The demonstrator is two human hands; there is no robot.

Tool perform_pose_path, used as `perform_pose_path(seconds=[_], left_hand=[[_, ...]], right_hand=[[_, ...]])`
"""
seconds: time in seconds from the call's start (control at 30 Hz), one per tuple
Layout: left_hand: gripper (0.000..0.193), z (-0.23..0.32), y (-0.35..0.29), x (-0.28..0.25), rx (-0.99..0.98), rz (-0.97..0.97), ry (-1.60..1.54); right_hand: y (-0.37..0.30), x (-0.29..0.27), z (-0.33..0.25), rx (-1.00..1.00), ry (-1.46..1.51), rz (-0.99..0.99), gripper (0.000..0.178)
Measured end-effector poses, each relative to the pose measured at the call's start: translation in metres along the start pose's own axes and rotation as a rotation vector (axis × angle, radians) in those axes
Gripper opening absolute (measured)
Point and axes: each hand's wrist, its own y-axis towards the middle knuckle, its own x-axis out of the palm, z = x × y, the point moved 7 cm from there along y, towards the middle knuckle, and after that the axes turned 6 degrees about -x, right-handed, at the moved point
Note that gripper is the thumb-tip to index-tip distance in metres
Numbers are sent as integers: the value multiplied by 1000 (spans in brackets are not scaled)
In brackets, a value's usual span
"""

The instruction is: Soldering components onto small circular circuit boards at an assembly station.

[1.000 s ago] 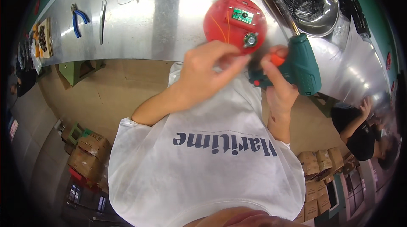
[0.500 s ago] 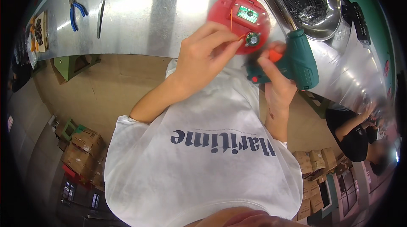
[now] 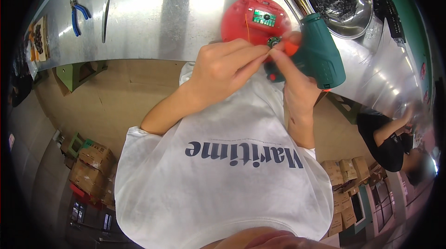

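Observation:
My left hand (image 3: 227, 65) is closed in a pinch at the near edge of a round red plastic housing (image 3: 230, 21). A thin orange wire (image 3: 246, 28) runs from the housing down to its fingers, which hide the wire's end. My right hand (image 3: 297, 79) wraps a green pistol-shaped soldering gun (image 3: 325, 56) with an orange trigger; its metal barrel slants up and away to the left. My right thumb meets the left fingertips. Set in the housing is a green circuit board (image 3: 264, 18). A small round green component (image 3: 273, 41) lies partly hidden behind my fingers.
A steel bowl (image 3: 360, 28) of black wires stands at the far right, close to the gun's barrel. Blue-handled cutters (image 3: 75, 19) and tweezers (image 3: 106, 19) lie on the left of the metal table (image 3: 139, 30). Another person (image 3: 383, 146) works at the right.
My hands have come together, the right thumb now touching the left fingertips. The red housing and the soldering gun have shifted slightly left in the view, and my fingers cover more of the round component.

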Motion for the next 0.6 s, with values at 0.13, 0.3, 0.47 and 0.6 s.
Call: perform_pose_path(seconds=[0.13,0.3,0.47,0.6], left_hand=[[17,3,-1,3,-8,-57,-20],[14,2,-1,8,-305,-135,-271],[13,0,-2,8,-239,-67,-192],[13,2,-3,6,-150,-16,-120]], right_hand=[[-1,1,-2,40,54,7,30],[-4,1,4,157,124,-10,42],[-2,1,9,177,173,47,36],[-2,1,13,227,236,53,36]])
